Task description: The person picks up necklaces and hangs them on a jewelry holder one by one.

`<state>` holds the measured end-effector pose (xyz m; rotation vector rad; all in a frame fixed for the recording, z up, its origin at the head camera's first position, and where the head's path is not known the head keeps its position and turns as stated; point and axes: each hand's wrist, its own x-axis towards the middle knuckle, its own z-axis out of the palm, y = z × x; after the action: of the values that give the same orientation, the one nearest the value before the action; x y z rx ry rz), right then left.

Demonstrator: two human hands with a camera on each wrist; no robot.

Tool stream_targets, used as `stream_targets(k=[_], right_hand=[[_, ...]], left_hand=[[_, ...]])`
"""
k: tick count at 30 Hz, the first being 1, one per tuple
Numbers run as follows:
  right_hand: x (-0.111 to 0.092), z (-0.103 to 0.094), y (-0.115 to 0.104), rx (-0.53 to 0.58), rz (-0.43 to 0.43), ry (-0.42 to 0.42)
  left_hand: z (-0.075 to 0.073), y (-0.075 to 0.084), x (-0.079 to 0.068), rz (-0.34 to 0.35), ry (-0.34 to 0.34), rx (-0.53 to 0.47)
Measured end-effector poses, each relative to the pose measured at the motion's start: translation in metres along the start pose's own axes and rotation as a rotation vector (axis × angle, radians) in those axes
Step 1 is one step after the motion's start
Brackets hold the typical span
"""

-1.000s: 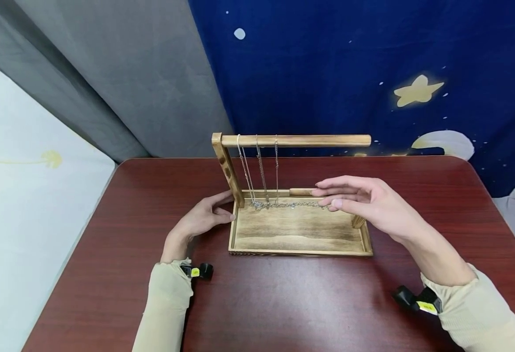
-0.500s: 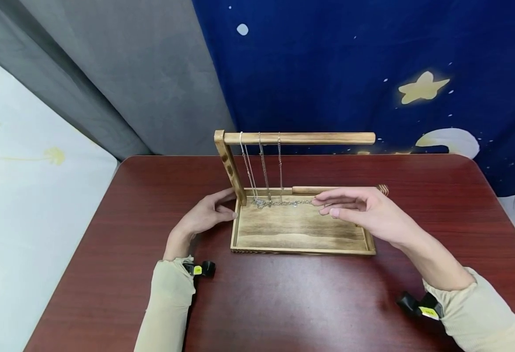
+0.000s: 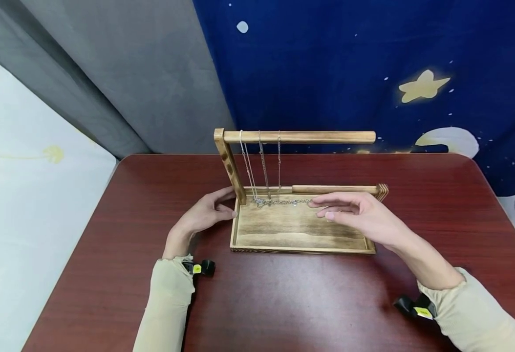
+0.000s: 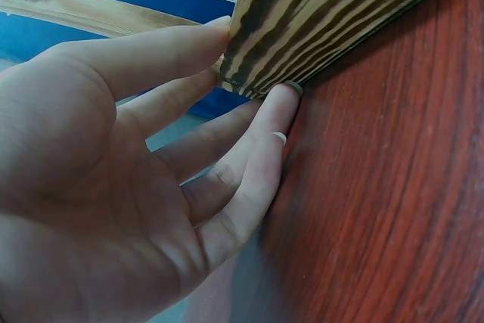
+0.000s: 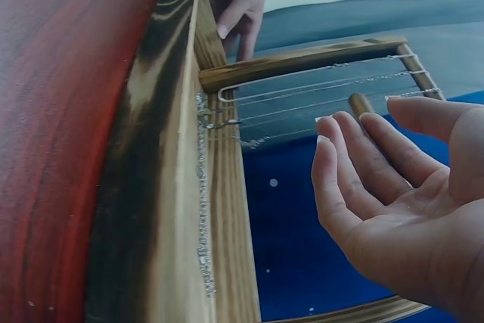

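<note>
A wooden jewelry stand has a shallow tray (image 3: 301, 227), a left upright (image 3: 229, 166) and a top bar (image 3: 310, 137). Several thin necklaces (image 3: 264, 168) hang from the bar's left part. A silver chain (image 5: 203, 209) lies along the back of the tray floor. My left hand (image 3: 201, 215) touches the tray's left end; in the left wrist view its thumb and fingertips meet the striped wooden wall (image 4: 302, 28). My right hand (image 3: 358, 215) hovers over the tray's right part, fingers loosely extended and slightly bent, palm bare in the right wrist view.
The dark red table (image 3: 297, 298) carries the stand. A second wooden rod (image 3: 334, 189) runs along the tray's back edge at the right. Behind hang a blue curtain (image 3: 319, 63) with stars and a grey curtain (image 3: 152, 63).
My right hand has come lower and nearer the tray's front, uncovering the rod at the back right. The left hand stays at the tray's left end, and the necklaces still hang.
</note>
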<state>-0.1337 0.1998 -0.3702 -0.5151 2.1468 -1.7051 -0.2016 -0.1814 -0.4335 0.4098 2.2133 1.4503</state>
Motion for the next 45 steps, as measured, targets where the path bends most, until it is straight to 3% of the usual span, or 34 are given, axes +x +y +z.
stream_targets(k=[20,30,39,45], right_hand=[[0.010,0.003,0.032,-0.104,0.094,0.077],[0.020,0.005,0.034,-0.275,0.099,0.135],[0.023,0.008,0.031,-0.422,0.214,0.188],[0.025,0.009,0.033,-0.448,0.207,0.197]], left_hand=[[0.000,0.002,-0.001,0.017,0.006,0.022],[0.000,0.002,-0.003,0.015,0.003,0.010],[0.000,0.002,-0.003,0.014,0.009,0.000],[0.001,0.002,-0.002,0.017,0.008,0.000]])
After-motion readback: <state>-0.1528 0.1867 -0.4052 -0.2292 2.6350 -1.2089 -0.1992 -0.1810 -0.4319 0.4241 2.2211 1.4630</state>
